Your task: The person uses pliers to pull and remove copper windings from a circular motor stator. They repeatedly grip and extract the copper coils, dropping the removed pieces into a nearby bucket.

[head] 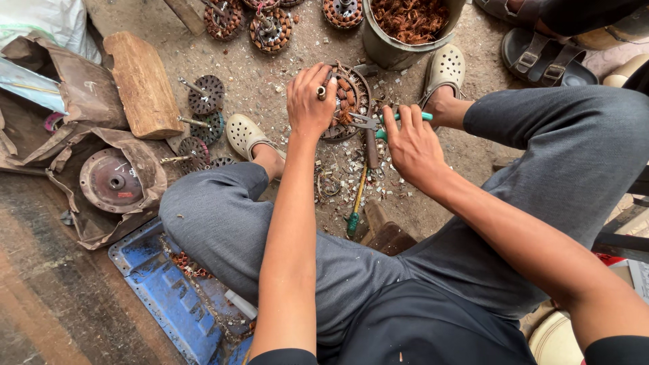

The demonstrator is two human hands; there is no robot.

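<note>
Person sat low, knees wide, working on the floor [284,88] between two pale clogs. Left hand [309,101] lay clenched over the near rim of a round stator [348,91] with copper windings, pressing it down; the stator sat on the floor just ahead of the feet. Right hand [412,145] gripped green-handled pliers [375,122], jaws pointing at the stator's right edge, close to the left fingers.

Risks, as judged from this frame:
- Plier jaws sat just beside the left fingers — a slip off a wire could nip or jab them.
- Stator was held only by palm pressure on gritty floor; a hard pull could make it skid or tip, and the pliers would jerk back toward the right knee.
- Cut wire ends were likely sharp; bare hands, no gloves seen.
- Floor was littered with small scraps and a green-tipped screwdriver [356,203] lying near the shins — open-backed clogs give little cover.
- Snipped bits could fly up — no eye cover could be confirmed.

Bucket [392,47] of copper scrap stood beyond the stator, more rotors [205,94] to the left beside a wood block [142,81].
</note>
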